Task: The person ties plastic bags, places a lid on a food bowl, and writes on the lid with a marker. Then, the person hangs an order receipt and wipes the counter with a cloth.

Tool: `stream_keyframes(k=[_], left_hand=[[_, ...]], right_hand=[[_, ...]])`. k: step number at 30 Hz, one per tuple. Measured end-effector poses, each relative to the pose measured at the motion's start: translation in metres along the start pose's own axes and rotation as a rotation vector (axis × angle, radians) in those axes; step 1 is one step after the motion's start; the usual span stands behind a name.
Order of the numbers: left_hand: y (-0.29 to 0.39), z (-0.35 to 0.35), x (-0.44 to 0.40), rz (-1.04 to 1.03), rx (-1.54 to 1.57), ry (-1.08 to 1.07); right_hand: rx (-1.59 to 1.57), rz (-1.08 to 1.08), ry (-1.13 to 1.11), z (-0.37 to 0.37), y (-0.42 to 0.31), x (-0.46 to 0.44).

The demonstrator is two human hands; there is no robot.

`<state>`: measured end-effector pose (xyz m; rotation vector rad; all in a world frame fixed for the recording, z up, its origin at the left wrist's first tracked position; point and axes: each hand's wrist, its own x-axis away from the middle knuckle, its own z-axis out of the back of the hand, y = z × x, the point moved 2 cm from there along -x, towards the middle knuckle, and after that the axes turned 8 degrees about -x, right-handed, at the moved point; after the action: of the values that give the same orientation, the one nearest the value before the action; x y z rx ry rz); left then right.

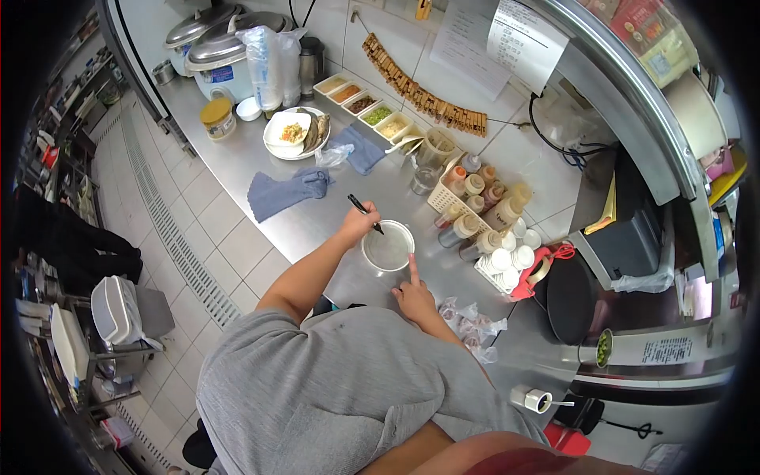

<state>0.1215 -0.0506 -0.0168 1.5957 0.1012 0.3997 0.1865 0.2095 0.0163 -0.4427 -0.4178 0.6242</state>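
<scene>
On the grey steel counter (pixel 305 223), a round white container (pixel 388 250) lies between the left hand (pixel 362 220), fingers pinching a slim black marker (pixel 358 203) above it, and the right hand (pixel 415 301), extended index finger touching its rim.

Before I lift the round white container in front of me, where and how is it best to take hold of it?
The round white container is probably best held under its rim, on opposite sides, with the left hand and right hand coming from either side: it stands upright, is round and shows no handle. Put down the black marker from the left hand first.
</scene>
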Motion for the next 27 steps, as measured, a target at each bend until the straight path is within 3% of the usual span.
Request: stream_keyframes(k=[7,9,13,16,20,27], left_hand=[[0.005,-0.003,0.011,-0.164,-0.134,-0.010],[0.009,-0.003,0.014,-0.098,0.097,-0.050],[0.017,0.001,0.014,-0.185,0.063,-0.111],[0.012,0.004,0.012,-0.037,0.101,-0.093],[0.006,0.004,0.004,0.045,0.166,-0.125],[0.014,-0.004,0.007,-0.042,0.103,-0.084]], right_hand=[[0.000,-0.044,-0.049,-0.003,-0.002,-0.001],[-0.025,-0.014,-0.029,-0.002,-0.002,0.001],[-0.094,0.031,0.045,-0.004,0.000,0.003],[-0.119,0.102,0.219,-0.003,-0.002,0.004],[-0.190,0.018,0.140,0.010,-0.016,0.016],[-0.205,-0.002,0.113,0.011,-0.009,0.019]])
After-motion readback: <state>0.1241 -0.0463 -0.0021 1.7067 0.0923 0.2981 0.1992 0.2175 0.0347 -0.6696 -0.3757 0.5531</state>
